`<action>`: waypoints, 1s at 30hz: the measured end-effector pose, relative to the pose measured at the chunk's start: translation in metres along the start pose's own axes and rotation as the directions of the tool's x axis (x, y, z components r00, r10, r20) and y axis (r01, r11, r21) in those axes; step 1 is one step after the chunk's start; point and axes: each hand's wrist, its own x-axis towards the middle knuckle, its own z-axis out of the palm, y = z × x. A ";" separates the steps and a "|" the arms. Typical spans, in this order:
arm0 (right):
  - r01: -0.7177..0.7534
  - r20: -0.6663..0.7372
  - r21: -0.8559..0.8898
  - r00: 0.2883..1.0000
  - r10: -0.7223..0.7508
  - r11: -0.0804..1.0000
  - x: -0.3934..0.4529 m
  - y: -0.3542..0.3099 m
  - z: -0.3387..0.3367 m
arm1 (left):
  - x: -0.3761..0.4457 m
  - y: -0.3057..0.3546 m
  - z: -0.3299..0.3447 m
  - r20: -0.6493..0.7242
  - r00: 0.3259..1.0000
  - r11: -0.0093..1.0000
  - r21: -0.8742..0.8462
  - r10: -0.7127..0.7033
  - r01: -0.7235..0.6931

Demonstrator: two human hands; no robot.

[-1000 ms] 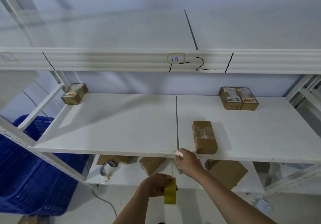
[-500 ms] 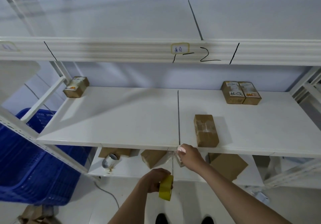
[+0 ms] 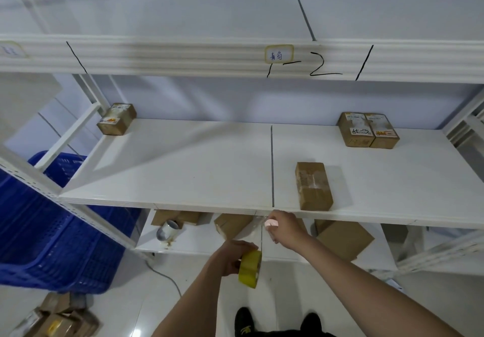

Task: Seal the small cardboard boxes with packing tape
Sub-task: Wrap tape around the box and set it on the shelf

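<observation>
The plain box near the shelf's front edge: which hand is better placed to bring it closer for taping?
Right. The right hand pinches the tape end just below the box; the left hand grips the tape roll lower down.

bright, even light | soft shadows | edges bowed | slight blur

Yellow tape roll [image 3: 250,268], brown boxes [image 3: 313,185], white shelf [image 3: 183,169] with black pen marks, blue perforated crate [image 3: 52,232] lower left.
</observation>
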 end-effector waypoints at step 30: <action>0.044 -0.023 -0.035 0.999 -0.045 0.998 0.002 0.003 0.010 | 0.019 0.003 -0.003 0.120 0.989 0.973 0.223 -0.092 0.063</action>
